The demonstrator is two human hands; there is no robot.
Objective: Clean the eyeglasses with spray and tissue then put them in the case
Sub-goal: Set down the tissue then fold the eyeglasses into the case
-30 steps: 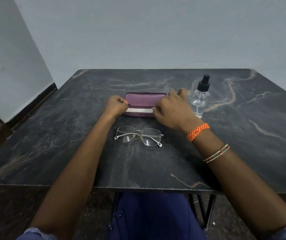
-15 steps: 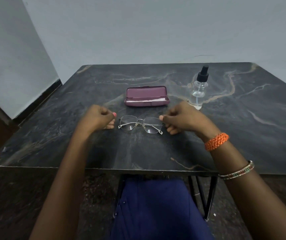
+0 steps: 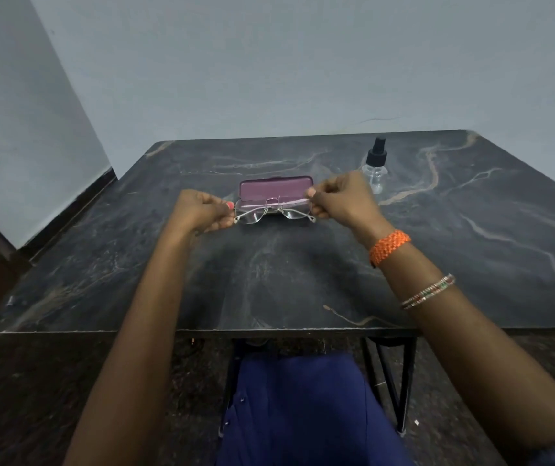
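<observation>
Thin metal-framed eyeglasses (image 3: pixel 274 212) hang just above the table, in front of the open purple case (image 3: pixel 274 190). My left hand (image 3: pixel 202 211) pinches the left end of the frame. My right hand (image 3: pixel 343 200) pinches the right end. The case lid stands up and a white strip shows along the case's front edge, partly behind the lenses. A clear spray bottle (image 3: pixel 375 169) with a black pump stands upright behind my right hand. No tissue is visible apart from that white strip.
The dark marble-patterned table (image 3: pixel 269 280) sits in a corner, with pale walls behind and to the left. Its front edge is close to my lap. Black metal table legs (image 3: pixel 400 381) show below.
My hands left the case and came back to the eyeglasses lying on the table. They took hold of both ends and lifted the eyeglasses forward toward the open case.
</observation>
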